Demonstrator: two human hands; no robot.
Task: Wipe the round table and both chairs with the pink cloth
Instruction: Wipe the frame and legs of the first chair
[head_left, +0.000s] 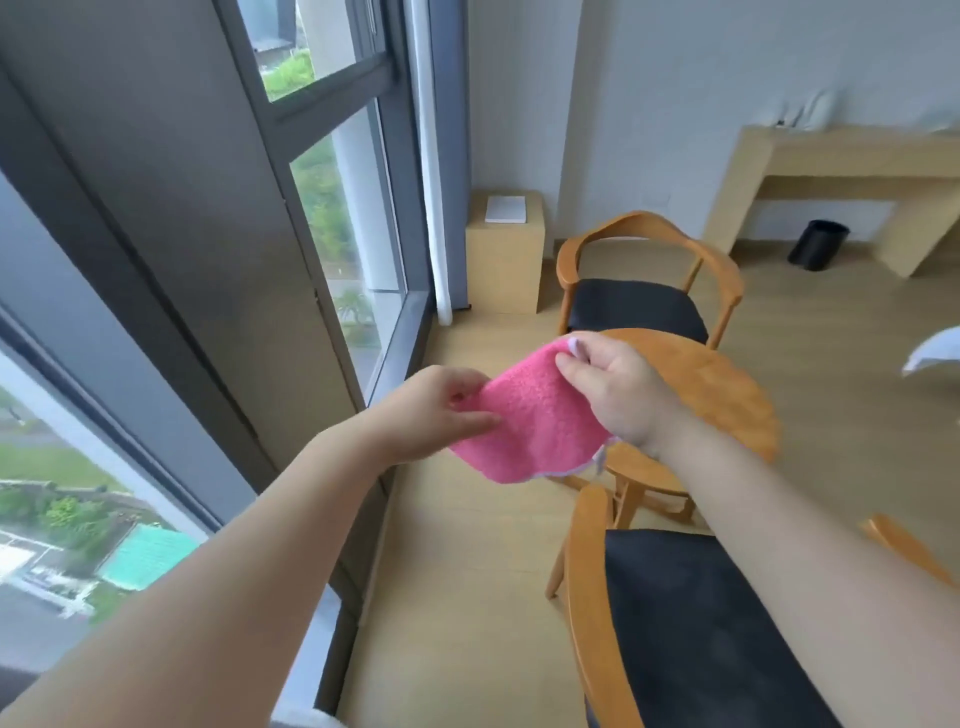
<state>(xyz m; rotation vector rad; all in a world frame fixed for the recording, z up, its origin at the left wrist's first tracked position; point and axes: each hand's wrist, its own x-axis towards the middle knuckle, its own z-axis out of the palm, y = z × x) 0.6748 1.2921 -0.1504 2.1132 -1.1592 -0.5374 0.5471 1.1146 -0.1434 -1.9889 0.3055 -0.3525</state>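
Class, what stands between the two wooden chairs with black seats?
In the head view, the round wooden table stands between the far chair and the near chair; the pink cloth is held in front of its edge.

A tall window (332, 208) fills the left of the frame. At upper centre a small wooden cabinet (505, 260) carries a white sheet (506, 209). At upper right, a black bin (819, 245) stands under a wooden desk (852, 156).

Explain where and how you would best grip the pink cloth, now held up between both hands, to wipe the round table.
Bunch the pink cloth at its top edge, gripping from above with the right hand. It hangs limp, pinched at opposite edges by the left hand and right, so a flat pad could press onto the round table.
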